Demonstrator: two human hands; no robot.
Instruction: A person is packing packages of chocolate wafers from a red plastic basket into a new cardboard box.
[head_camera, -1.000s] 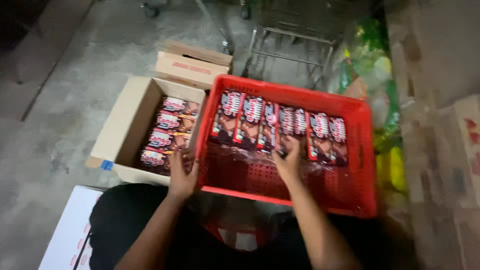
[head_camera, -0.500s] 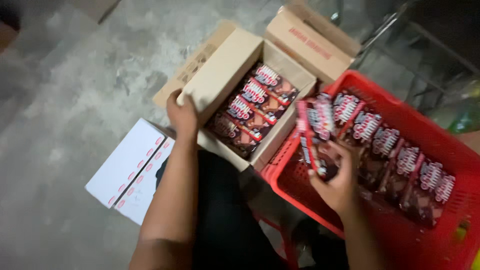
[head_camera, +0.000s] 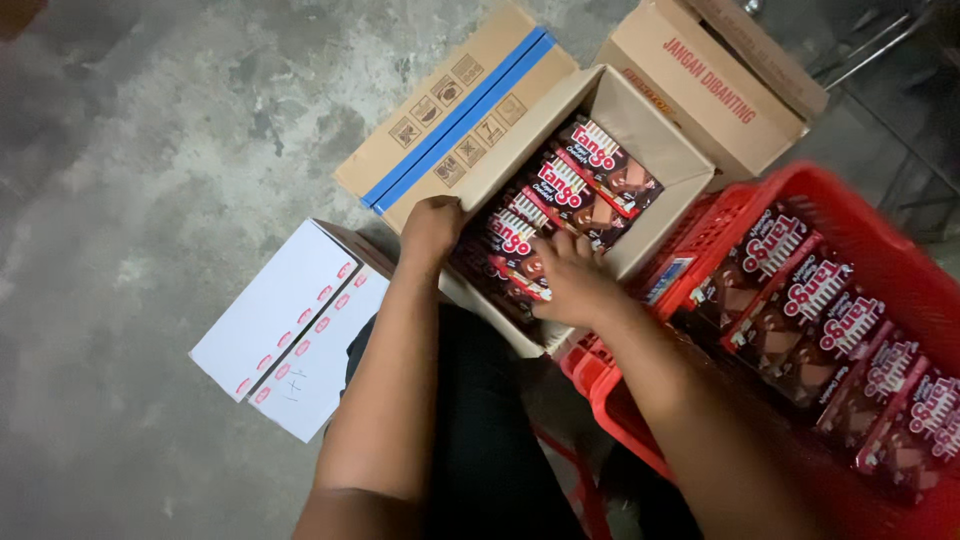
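Left hand (head_camera: 432, 228) grips the near wall of the open cardboard box (head_camera: 640, 125), steadying it. Right hand (head_camera: 572, 280) is down inside, fingers curled onto the dark red snack packs (head_camera: 565, 195), though whether it has one fully gripped I can't tell. Beyond that hand the box looks mostly full. To its right, the red crate (head_camera: 790, 200) already carries a row of packs (head_camera: 820, 320), with room left.
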